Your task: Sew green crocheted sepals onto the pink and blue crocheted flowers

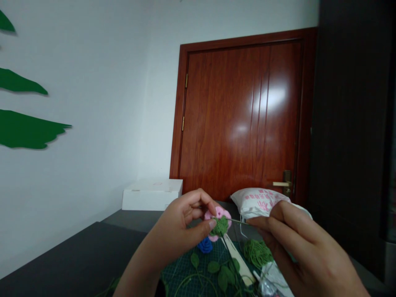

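Observation:
My left hand (pixel 188 229) pinches a crocheted flower (pixel 220 225) between thumb and fingers. The flower has pink petals around a green knitted base, which faces me. A dark thin stem (pixel 229 250) runs down from it. From the green base a thin, straight, greenish line (pixel 238 222) reaches to my right hand (pixel 305 243), whose thumb and fingertips are closed on its end. I cannot tell whether this line is taut yarn or a needle. Just below the flower lies a blue crocheted rose (pixel 204 245).
A green cutting mat (pixel 185 268) carries crocheted leaves (pixel 223 277) and a pale flat strip (pixel 244 268). Green yarn (pixel 257 252) lies near my right hand. Farther back are a white box (pixel 151 196) and a printed white bag (pixel 260 200), before a brown door (pixel 229 123).

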A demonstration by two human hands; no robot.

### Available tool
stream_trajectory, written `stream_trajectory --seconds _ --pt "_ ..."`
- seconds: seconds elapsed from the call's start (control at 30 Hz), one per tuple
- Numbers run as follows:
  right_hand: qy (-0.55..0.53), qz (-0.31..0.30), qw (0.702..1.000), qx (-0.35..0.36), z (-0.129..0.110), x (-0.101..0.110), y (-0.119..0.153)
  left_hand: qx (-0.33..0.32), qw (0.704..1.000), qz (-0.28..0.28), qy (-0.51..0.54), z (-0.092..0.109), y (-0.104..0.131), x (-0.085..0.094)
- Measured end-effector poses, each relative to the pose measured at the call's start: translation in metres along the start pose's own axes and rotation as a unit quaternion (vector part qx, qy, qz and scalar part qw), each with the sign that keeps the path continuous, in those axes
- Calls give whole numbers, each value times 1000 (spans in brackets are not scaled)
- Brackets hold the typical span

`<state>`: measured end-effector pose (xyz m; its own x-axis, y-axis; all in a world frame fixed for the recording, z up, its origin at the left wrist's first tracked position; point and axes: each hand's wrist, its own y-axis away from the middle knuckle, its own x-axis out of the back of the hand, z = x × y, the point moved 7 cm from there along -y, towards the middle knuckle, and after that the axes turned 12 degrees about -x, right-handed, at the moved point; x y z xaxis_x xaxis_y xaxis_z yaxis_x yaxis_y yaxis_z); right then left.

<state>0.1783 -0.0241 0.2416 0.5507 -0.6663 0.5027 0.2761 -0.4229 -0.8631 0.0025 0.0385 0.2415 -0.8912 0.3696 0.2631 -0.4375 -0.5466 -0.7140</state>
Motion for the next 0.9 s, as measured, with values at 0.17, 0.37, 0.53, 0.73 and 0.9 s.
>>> stream_trajectory --seconds 0.17,0.37,0.53,0.73,0.9 --pt "12 -18 1000 0 -9 -9 -1 4 1000 5 -11 3 0 -2" --pt "-82 2 997 -12 2 -2 -12 -9 1000 -18 4 2 1 -5" --pt "-107 14 993 -39 15 0 -17 -30 998 -54 19 2 2 -8" --pt "-101 1 995 -24 11 -2 -13 -20 999 -41 -2 -1 3 -5" --pt "-117 -12 993 -20 10 -3 -15 -25 998 -61 14 1 3 -8"
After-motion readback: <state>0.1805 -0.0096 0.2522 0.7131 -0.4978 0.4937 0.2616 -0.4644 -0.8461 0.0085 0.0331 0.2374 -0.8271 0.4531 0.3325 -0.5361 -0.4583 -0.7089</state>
